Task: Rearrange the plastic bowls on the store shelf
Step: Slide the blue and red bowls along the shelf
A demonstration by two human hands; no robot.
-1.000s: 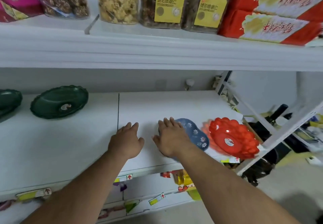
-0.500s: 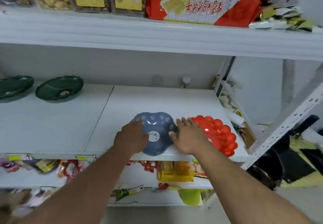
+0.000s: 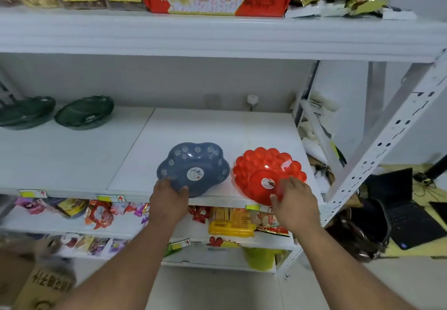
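While each hand grips a front-edge bowl — blue bowl (image 3: 193, 169), red bowl (image 3: 263, 171).

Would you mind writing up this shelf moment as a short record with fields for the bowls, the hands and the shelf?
blue bowl: front edge of middle shelf, white flower pattern, round sticker inside
red bowl: right of the blue bowl, slightly apart, scalloped rim
green bowls: two, far left, toward the back
left hand: gripping blue bowl's near rim
right hand: on red bowl's near rim
upper shelf: packaged snacks
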